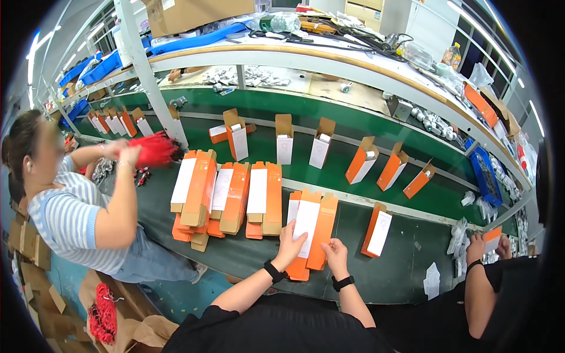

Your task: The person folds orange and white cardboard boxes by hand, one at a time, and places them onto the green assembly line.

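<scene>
Orange and white card is under both hands: a stack of flattened cartons [309, 229] lies on the dark work surface [406, 265] just short of the green conveyor belt [341, 150]. The left hand [290, 244] rests flat on the stack's near left edge, fingers spread on the white panel, not closed around anything. The right hand [336, 250] sits close beside it at the stack's near right corner, fingers curled onto the orange flap; I cannot tell whether it pinches the card. The hands are near each other but not touching.

Left of the stack, further piles of flat cartons [226, 197] lie fanned out. Right of the stack, one erected carton [377, 230] stands alone. Beyond the stack, open upright cartons [284, 139] ride spaced along the belt.

Far left of the stack a seated person in a striped shirt [65, 220] holds a red bundle [154, 149]. Far right, another person's hands [485, 246] hold a small orange box.
</scene>
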The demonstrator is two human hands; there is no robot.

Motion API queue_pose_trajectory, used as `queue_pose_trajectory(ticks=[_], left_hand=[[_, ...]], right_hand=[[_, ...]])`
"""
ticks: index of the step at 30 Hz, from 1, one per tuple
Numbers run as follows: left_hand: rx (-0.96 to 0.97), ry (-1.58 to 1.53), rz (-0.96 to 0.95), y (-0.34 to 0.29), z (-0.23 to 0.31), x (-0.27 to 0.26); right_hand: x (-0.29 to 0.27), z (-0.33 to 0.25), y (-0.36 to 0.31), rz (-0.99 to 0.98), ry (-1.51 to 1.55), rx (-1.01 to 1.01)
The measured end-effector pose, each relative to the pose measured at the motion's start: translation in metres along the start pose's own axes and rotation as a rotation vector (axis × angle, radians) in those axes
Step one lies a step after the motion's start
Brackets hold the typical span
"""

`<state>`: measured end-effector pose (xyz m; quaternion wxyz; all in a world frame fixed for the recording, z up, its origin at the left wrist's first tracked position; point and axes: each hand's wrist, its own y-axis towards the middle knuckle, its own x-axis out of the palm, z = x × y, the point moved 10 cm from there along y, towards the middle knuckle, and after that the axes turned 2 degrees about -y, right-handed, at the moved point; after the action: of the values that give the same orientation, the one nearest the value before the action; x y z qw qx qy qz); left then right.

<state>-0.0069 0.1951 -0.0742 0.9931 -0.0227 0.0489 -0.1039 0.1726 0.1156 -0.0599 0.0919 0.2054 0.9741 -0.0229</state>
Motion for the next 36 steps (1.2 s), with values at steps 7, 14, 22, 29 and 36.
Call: queue_pose_trajectory(ticks=[7,14,22,29,36], left_hand=[[0.287,0.522,0.024,-0.033,0.108,0.003],[0.446,0.658,-0.267,-0.075,0.136,0.001],[0.583,0.639,-0.312,-0.103,0.153,0.015],[0.601,0.607,-0.394,-0.113,0.149,0.013],[0.706,0.457,-0.492,-0.133,0.169,0.031]], right_hand=[[0.036,-0.067,-0.048,-0.277,-0.204,-0.137],[-0.024,-0.134,-0.027,-0.363,0.485,0.289],[-0.012,-0.103,-0.029,-0.629,0.265,0.652],[-0.006,-0.111,-0.033,-0.733,-0.027,0.482],[-0.001,-0.087,-0.042,-0.768,0.036,0.107]])
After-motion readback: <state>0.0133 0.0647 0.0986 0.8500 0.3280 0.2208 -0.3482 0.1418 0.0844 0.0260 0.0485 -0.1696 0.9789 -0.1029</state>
